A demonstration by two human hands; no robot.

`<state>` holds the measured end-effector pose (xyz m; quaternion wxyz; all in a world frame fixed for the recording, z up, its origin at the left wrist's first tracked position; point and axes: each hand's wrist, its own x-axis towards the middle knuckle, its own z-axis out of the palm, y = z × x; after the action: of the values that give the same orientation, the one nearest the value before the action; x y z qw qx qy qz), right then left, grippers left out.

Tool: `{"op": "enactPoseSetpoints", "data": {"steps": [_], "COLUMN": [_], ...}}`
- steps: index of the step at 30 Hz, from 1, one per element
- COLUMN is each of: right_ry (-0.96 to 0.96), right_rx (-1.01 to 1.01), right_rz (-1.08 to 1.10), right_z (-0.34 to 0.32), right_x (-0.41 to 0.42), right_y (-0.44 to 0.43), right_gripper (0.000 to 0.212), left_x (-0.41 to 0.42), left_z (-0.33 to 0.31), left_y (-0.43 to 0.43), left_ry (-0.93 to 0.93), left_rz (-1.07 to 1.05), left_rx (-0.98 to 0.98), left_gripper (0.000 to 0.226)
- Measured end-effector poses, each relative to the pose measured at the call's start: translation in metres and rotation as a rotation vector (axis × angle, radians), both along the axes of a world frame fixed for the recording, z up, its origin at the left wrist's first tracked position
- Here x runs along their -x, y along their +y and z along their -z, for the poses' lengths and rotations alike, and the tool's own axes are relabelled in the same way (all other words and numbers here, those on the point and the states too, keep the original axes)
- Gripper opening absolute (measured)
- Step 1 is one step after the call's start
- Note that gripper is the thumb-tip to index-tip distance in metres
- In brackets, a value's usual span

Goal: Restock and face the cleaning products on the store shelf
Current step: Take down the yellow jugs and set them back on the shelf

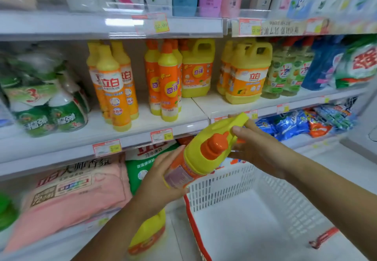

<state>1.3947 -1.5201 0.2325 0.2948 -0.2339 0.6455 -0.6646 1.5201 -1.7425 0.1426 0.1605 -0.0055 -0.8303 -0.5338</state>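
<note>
My left hand [159, 177] and right hand [261, 148] grip one detergent jug [206, 158] (not yet shelved); another bottle [146, 234] waits below them, and the shelf [193, 114] beyond looks mostly faced.

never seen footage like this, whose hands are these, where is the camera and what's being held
There is no machine here: a person wears one wide-angle camera on the head, looking forward and down, so this single picture is their own view. The left hand grips the label end of a yellow detergent jug with an orange cap; the right hand holds its handle end. Below them sits a white basket with a red rim. The shelf ahead carries yellow and orange bottles and similar handled jugs.
</note>
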Motion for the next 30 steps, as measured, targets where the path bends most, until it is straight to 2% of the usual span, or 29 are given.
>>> {"op": "enactPoseSetpoints", "data": {"steps": [5,10,15,20,23,24,28,30], "right_ry": [-0.008,-0.027,-0.051,-0.028,0.027,0.064,0.241,0.314], "right_rx": [0.092,0.204,0.226,0.146,0.071,0.036,-0.122,-0.211], "right_rz": [0.019,-0.041,-0.112,-0.118,-0.127,-0.13,-0.051,-0.065], "right_z": [-0.013,-0.006,0.015,0.014,0.014,0.013,0.012,0.019], "right_x": [-0.006,-0.005,-0.002,0.002,0.003,0.0,-0.014,-0.026], "right_y": [0.014,0.037,0.045,0.047,0.048,0.046,0.017,-0.009], "right_gripper": [0.082,0.077,0.076,0.078,0.088,0.084,0.043,0.042], "left_x": [0.002,-0.004,-0.018,-0.03,-0.035,-0.039,-0.061,-0.079], "left_z": [-0.006,-0.012,-0.009,-0.028,-0.039,-0.038,-0.015,0.004], "left_y": [0.002,0.017,0.026,0.031,0.017,0.011,-0.01,-0.02], "left_ry": [-0.026,-0.033,-0.104,-0.197,-0.284,-0.322,-0.427,-0.464], "left_rz": [0.057,0.033,-0.007,-0.045,0.008,0.039,0.093,0.079], "left_rx": [-0.03,0.073,0.117,0.019,-0.04,-0.062,-0.184,-0.198], "left_gripper": [0.098,0.099,0.099,0.092,0.083,0.084,0.083,0.074]}}
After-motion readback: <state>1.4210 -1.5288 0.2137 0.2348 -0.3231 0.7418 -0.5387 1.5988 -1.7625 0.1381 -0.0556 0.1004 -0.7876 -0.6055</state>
